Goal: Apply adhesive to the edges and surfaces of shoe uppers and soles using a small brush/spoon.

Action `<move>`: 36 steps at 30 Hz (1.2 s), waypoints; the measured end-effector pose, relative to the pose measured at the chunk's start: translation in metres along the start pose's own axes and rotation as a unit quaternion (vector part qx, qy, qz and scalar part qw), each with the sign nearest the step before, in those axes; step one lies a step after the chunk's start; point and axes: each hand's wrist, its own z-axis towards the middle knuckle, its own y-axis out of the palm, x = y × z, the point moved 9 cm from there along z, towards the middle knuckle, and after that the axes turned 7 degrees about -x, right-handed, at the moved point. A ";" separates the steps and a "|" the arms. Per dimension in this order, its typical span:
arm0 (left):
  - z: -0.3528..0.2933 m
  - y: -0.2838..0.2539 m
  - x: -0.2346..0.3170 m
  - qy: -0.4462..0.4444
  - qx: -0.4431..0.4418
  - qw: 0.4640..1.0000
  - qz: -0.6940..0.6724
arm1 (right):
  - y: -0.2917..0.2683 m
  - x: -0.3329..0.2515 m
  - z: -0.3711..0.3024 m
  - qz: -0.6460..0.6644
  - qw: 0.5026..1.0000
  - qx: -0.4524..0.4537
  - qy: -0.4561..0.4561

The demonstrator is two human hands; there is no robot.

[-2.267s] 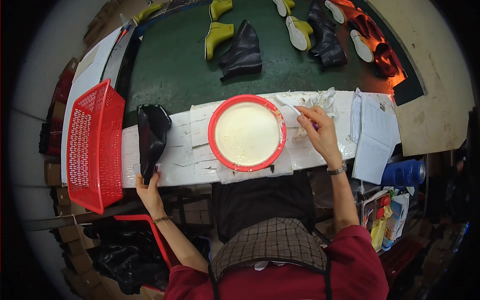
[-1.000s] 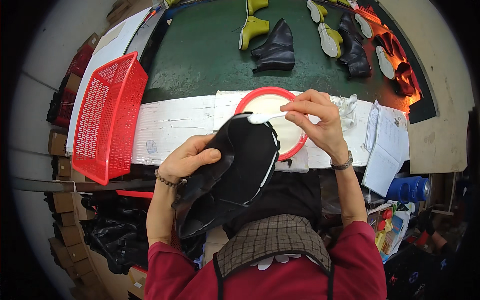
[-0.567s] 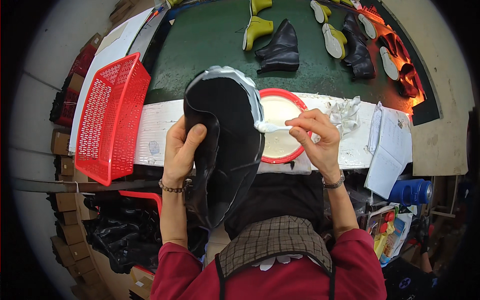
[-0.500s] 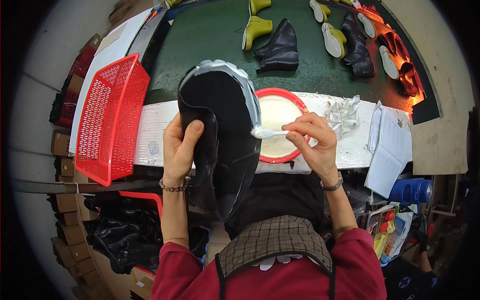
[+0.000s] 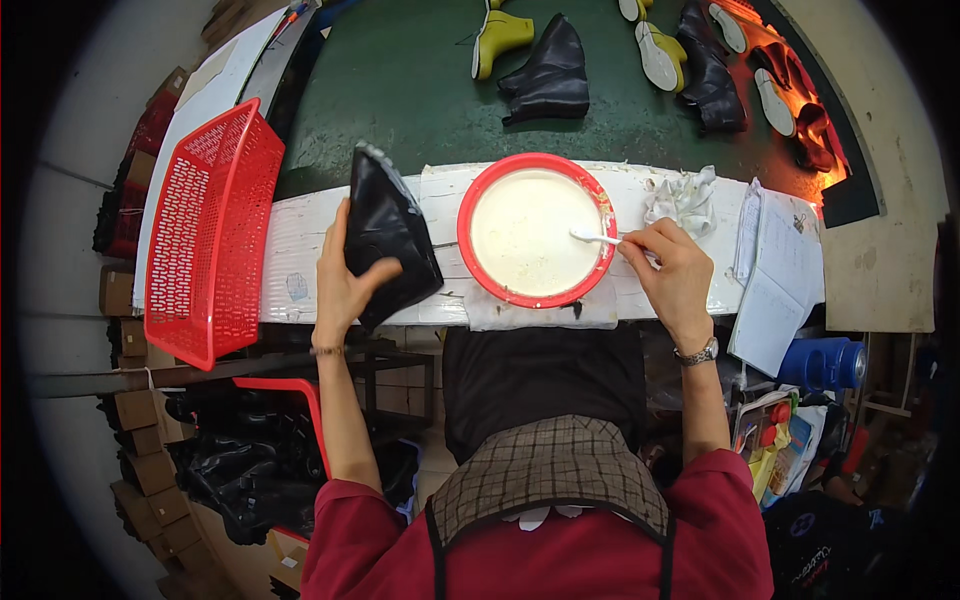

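My left hand (image 5: pixel 347 270) is at the left side of a black leather boot upper (image 5: pixel 385 225), fingers behind it and thumb across its front. The upper is tilted over the white worktop, its pale, coated edge facing up. My right hand (image 5: pixel 672 270) pinches the handle of a small white brush, much like a toothbrush (image 5: pixel 598 238). The brush head is over the right part of a red-rimmed basin (image 5: pixel 463 232) holding creamy white liquid (image 5: pixel 530 235); whether its bristles touch the liquid is hard to tell.
A red plastic basket (image 5: pixel 215 240) leans at the left. Crumpled white cloth (image 5: pixel 685 200) and papers (image 5: pixel 780 265) lie right of the basin. Beyond, a green surface (image 5: pixel 400 90) carries a black boot (image 5: pixel 552 80) and yellow boots (image 5: pixel 503 42). A blue bottle (image 5: pixel 822 364) is at the right.
The boot upper has gone down and left, away from the basin, and turned to show its outside. My right hand has moved right with the brush, its head now over the basin.
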 end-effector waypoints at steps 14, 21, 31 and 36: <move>-0.048 0.038 -0.017 -0.153 -0.056 0.957 0.241 | 0.008 0.015 -0.010 0.113 0.993 -0.003 0.032; -0.045 -0.007 0.014 -0.044 0.124 0.987 0.091 | 0.025 0.050 -0.018 0.172 0.979 -0.029 0.110; -0.037 0.002 0.126 0.102 0.197 0.964 0.149 | 0.011 -0.050 0.006 0.345 0.938 -0.031 -0.016; -0.042 -0.001 0.139 0.141 0.223 0.957 0.123 | 0.021 -0.073 0.012 0.374 0.923 -0.069 -0.050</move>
